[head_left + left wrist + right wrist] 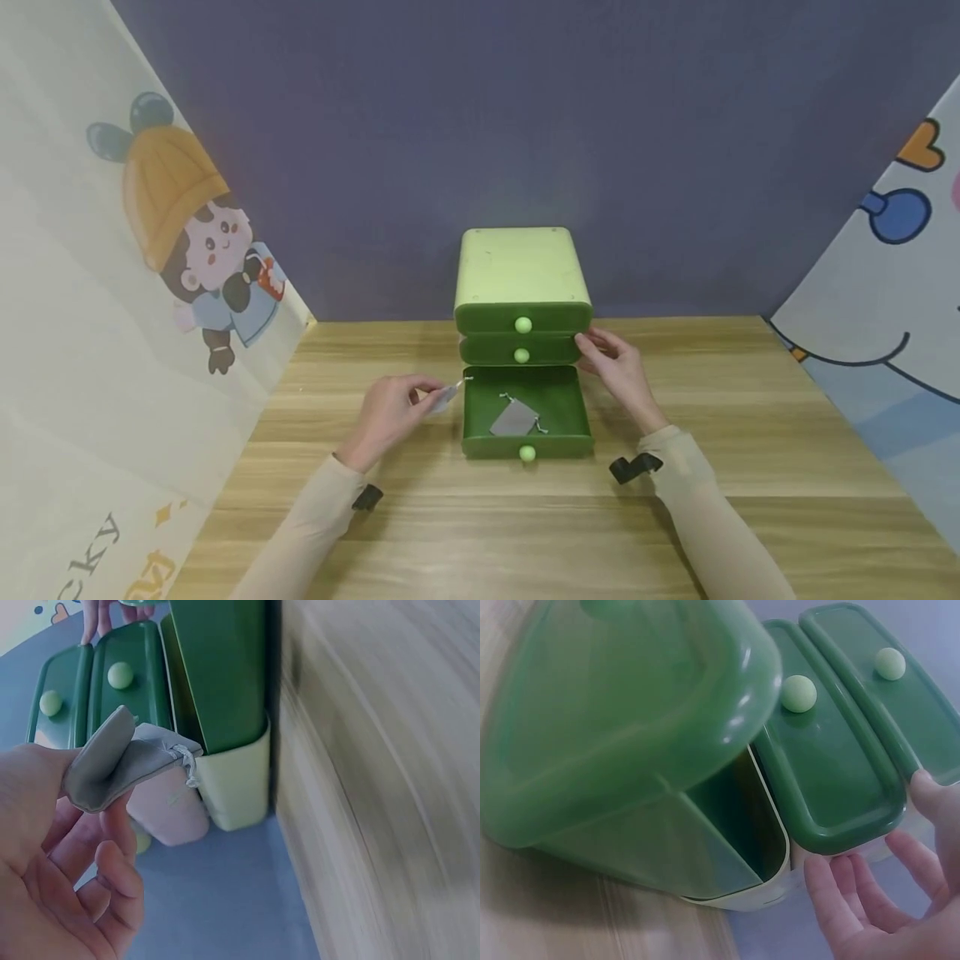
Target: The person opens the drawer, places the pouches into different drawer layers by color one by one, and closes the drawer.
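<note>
My left hand [390, 414] pinches a small grey drawstring pouch [120, 761], folded over, its pale cord ends hanging towards the drawers. It is just left of the pulled-out bottom drawer [480, 427] of a small drawer unit [521, 262] with a light-green top. A second grey pouch [513, 418] lies flat inside that drawer, its cords spread out. My right hand [617, 367] touches the right end of the middle drawer [832, 765], thumb at its front edge and fingers along the side. The top drawer [487, 318] is pushed in.
The unit stands on a wood-grain table [480, 533] near a dark blue back wall [480, 125]. Pale panels with cartoon prints flank the table on both sides. Black straps [636, 468] hang at the wrists.
</note>
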`<state>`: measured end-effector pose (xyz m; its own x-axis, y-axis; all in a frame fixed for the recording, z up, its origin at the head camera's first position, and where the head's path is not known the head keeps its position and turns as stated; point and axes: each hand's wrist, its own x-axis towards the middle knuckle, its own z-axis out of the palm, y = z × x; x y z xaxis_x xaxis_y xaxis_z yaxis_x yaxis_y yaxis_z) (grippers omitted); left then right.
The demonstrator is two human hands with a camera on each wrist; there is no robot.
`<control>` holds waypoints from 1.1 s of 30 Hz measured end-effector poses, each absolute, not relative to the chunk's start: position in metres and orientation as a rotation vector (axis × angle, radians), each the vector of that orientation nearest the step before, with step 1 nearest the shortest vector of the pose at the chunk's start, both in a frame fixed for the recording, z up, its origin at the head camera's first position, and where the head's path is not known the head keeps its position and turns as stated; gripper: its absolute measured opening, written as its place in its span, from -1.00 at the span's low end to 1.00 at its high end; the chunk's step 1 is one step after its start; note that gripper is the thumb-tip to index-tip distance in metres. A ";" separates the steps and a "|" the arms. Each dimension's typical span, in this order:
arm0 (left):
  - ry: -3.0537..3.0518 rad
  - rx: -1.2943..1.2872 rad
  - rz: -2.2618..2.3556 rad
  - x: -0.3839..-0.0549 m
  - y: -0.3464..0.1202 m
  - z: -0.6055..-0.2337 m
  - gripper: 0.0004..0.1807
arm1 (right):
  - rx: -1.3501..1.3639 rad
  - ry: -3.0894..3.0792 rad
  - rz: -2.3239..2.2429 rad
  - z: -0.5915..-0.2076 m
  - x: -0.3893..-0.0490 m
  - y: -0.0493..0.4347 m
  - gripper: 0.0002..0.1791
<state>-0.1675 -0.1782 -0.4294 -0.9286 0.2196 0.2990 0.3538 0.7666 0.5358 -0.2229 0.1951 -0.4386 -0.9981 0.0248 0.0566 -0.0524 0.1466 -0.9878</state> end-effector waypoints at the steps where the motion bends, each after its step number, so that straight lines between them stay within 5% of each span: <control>1: -2.741 -0.456 -0.907 -0.168 -0.176 -0.429 -0.84 | 0.030 -2.333 2.012 -0.438 -0.223 0.195 -0.21; 33: -2.694 -0.657 -0.977 -0.180 -0.109 -0.432 -0.89 | 0.021 -2.358 1.976 -0.438 -0.223 0.195 -0.22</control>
<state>-0.1796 -0.1085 -0.4317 -0.8810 0.3389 0.3301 0.4717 0.6826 0.5581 -0.2233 0.1953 -0.4383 -0.9978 0.0313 0.0586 -0.0522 0.1758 -0.9830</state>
